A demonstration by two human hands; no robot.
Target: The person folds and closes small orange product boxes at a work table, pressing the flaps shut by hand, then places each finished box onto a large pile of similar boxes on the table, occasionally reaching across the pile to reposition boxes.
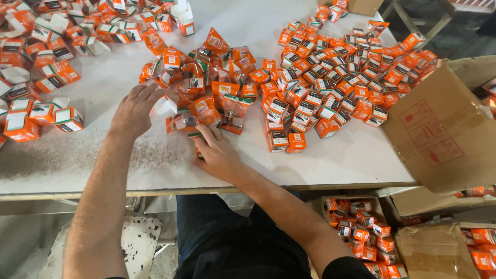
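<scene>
Head view shows me the small clear packet with an orange card and a dark round part inside, lying on the white desk at the near edge of a loose heap of similar orange packets. My right hand rests flat just below it, fingers stretched forward and touching the packet's near edge, pinning it rather than gripping; they are unclenched, nothing enclosed. My left hand lies to the left of it, fingers spread loosely, their tips at a small white folded box flap beside the packet; I cannot tell whether they pinch it or only touch it.

As for progress, I judge the work well under way but far from over. To the right sits a big pile of closed orange-and-white boxes, which look finished. To the far left lie many boxes with open flaps, seemingly waiting to be filled. The heap of packets in the middle is large, so plenty appears left.

Further out, a tilted brown carton leans at the desk's right end, and under the desk another carton holds more closed boxes. My dark trousers show below the desk's edge.
</scene>
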